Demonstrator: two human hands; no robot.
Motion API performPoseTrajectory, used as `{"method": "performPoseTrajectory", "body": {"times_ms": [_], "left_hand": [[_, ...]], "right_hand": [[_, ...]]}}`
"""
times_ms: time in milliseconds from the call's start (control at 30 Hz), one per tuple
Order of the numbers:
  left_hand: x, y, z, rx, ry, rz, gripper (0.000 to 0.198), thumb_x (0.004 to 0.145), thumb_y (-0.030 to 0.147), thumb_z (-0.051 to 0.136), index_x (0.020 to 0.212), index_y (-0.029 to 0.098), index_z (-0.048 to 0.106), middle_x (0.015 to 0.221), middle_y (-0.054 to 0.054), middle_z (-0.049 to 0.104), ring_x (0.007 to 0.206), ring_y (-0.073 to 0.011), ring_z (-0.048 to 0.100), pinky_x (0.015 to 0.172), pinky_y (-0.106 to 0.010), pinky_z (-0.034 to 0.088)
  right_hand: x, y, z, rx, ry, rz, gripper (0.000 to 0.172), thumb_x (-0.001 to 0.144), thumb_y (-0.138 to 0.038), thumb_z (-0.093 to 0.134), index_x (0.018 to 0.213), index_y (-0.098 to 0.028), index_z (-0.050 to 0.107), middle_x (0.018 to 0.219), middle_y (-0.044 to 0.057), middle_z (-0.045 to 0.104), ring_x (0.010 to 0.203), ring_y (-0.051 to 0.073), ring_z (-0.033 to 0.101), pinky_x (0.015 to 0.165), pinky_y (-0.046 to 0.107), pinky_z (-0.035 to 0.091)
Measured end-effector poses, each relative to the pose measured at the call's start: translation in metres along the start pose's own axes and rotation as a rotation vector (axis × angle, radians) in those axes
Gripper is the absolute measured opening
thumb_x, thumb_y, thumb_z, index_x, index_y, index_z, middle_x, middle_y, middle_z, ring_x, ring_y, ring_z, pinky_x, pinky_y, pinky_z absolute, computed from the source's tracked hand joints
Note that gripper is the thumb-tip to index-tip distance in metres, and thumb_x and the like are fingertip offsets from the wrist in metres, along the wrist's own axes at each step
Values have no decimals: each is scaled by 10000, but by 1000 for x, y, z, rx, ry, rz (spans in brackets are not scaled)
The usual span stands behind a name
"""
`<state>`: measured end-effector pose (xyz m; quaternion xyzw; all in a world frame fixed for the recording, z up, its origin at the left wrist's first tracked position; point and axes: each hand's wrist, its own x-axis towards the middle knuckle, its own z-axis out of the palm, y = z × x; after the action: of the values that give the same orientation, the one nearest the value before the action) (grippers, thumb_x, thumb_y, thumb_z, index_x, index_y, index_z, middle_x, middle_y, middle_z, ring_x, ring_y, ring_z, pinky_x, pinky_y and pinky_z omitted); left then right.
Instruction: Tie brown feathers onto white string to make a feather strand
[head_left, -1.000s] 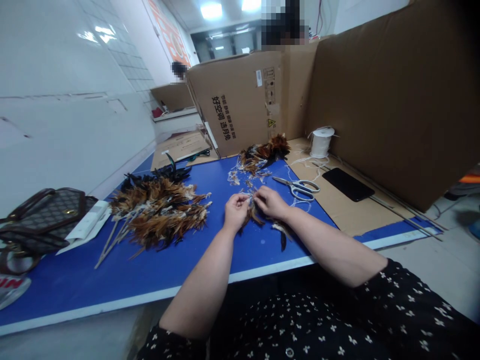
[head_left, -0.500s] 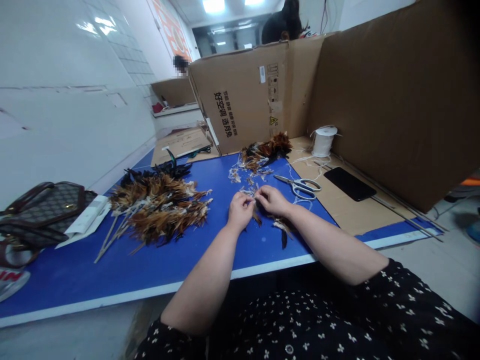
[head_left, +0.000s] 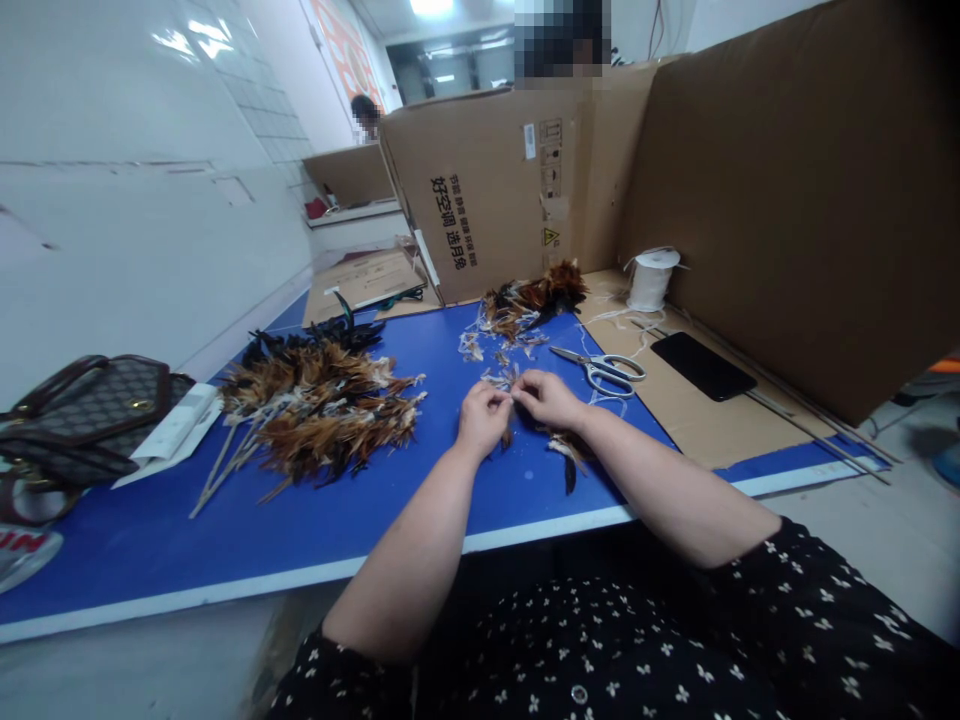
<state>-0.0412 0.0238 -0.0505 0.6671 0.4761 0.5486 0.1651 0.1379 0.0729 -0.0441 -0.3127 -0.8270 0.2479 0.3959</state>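
Observation:
My left hand (head_left: 484,415) and my right hand (head_left: 547,400) meet over the blue table, fingertips pinched together. A small brown feather (head_left: 507,437) hangs below the pinch; its upper end is hidden by my fingers. Beyond my fingertips lie loose feather scraps (head_left: 496,380). Under my right wrist, partly covered, are a few dark and pale feathers (head_left: 568,462). Scissors (head_left: 604,372) with grey handles rest slightly open to the right of my right hand. A heap of brown and black feathers (head_left: 536,297) sits farther back.
Feather bunches on sticks (head_left: 330,410) spread over the left of the blue table (head_left: 300,545). A handbag (head_left: 90,410) and folded paper (head_left: 172,430) lie farther left. At right are a string spool (head_left: 650,282), a phone (head_left: 703,365) and thin rods (head_left: 817,432). Cardboard panels (head_left: 495,200) stand behind; people are beyond.
My hands stay pinched together in almost the same place, with the feather shifted slightly. The view has moved a little, and a person behind the cardboard has changed position.

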Motion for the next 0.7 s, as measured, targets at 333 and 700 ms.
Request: {"method": "performPoseTrajectory", "body": {"times_ms": [333,700], "left_hand": [[-2,-2,1,31,10,-34,82,743,143,730,692,199,696,718,-14,567,572,-128,455,579,-278,378],[0,3,-5,39,34,-75,185,665,64,705,638,207,592,710,-3,542,572,-132,453,579,-276,373]], "right_hand": [[1,0,-1,-45,33,-48,74,908,-169,638,864,-170,698,873,68,705,841,198,633,805,317,494],[3,2,-10,-188,97,-21,125,870,-95,594,803,-197,618,869,83,655,837,225,591,797,330,472]]}}
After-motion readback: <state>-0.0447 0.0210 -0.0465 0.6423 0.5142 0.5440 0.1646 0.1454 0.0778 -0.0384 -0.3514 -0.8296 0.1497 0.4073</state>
